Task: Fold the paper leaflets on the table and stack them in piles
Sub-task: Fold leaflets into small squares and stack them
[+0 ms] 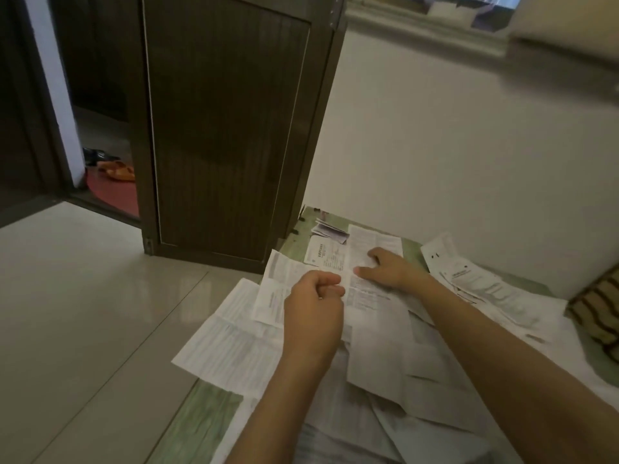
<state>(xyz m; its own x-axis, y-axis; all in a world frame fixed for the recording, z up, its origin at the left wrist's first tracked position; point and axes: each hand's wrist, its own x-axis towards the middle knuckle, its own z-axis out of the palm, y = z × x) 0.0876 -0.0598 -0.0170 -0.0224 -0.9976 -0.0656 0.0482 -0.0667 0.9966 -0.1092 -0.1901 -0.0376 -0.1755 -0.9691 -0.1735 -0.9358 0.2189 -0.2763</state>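
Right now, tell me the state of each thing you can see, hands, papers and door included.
left hand: fingers curled, pinching the left edge of the long leaflet.
right hand: flat, pressing on the long leaflet.
long leaflet: unfolded, lying on the table.
folded leaflets: small pile at the far corner.
loose leaflets: unfolded, overlapping.
door: open.

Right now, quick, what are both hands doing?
Left hand: curled, pinching the long leaflet at its edge.
Right hand: open, pressing flat on that leaflet.
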